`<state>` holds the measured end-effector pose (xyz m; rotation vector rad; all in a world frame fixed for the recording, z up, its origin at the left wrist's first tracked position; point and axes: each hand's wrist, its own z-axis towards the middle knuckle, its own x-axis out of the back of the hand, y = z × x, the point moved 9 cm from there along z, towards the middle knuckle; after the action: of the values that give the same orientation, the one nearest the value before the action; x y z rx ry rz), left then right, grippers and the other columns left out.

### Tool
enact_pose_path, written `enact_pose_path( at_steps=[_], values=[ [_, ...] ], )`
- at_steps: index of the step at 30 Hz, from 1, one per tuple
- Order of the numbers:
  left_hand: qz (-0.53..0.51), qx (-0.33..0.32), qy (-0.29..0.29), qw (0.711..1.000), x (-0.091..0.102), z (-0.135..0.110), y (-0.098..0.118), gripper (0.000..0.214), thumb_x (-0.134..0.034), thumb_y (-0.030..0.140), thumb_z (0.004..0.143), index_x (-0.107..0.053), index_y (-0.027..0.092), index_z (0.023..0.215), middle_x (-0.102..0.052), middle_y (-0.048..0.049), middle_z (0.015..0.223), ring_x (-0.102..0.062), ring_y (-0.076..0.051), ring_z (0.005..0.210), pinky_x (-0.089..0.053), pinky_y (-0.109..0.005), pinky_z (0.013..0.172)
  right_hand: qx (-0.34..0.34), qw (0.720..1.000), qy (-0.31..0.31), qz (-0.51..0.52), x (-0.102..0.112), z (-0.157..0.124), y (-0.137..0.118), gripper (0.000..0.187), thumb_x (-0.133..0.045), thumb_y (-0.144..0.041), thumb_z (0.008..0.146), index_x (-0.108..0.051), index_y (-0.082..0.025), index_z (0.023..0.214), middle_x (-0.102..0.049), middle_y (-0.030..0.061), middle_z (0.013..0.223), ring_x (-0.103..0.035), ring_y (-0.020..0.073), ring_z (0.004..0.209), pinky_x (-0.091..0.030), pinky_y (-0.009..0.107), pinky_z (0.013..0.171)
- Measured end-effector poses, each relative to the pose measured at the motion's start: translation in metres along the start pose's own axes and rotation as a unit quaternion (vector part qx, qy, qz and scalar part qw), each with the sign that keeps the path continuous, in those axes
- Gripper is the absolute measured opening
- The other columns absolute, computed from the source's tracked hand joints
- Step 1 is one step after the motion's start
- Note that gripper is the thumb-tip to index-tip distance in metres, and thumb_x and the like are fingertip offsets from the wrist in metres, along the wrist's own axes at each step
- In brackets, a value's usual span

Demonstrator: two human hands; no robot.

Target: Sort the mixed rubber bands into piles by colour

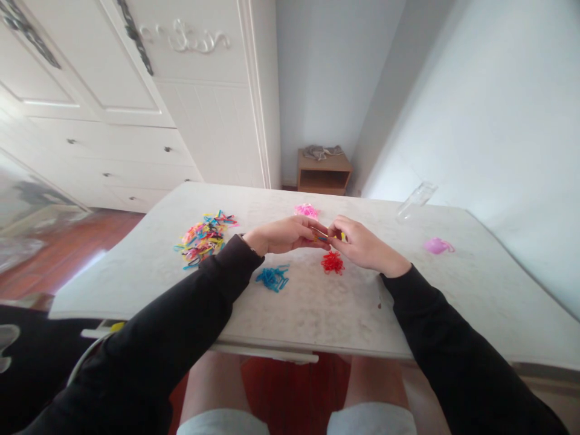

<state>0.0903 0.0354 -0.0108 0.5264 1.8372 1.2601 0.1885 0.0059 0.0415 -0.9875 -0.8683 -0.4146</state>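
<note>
My left hand (290,234) and my right hand (362,246) meet above the middle of the table, fingertips close together. A few small coloured rubber bands (321,238) show between them, held in the curled fingers of my left hand. The thumb and forefinger of my right hand pinch at these bands. Some yellow shows at my right fingers; whether it is held or lies behind is unclear. Just below the hands lies a red rubber band pile (333,263). A blue pile (272,278) is nearer my left forearm, and a pink pile (307,210) sits beyond the hands.
A large mixed heap of rubber bands (203,238) lies on the left of the white table (149,272). To the right are a clear plastic tube (417,200) on its side and a pink-purple pouch-like thing (437,245). A small wooden stand (324,172) is behind the table.
</note>
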Motion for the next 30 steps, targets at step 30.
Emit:
enact_pose_path(
  at_steps=[30],
  values=[
    [0.383, 0.103, -0.100, 0.913, -0.004, -0.039, 0.015, 0.018, -0.082, 0.032, 0.071, -0.085, 0.017, 0.082, -0.065, -0.0027, 0.057, -0.051, -0.015, 0.051, -0.038, -0.029, 0.052, 0.022, 0.993, 0.116, 0.014, 0.024, -0.003, -0.018, 0.012, -0.061, -0.020, 0.089, -0.060, -0.021, 0.077, -0.059, 0.0005, 0.076, -0.053, 0.0139, 0.066, -0.040, 0.030, 0.063]
  ],
)
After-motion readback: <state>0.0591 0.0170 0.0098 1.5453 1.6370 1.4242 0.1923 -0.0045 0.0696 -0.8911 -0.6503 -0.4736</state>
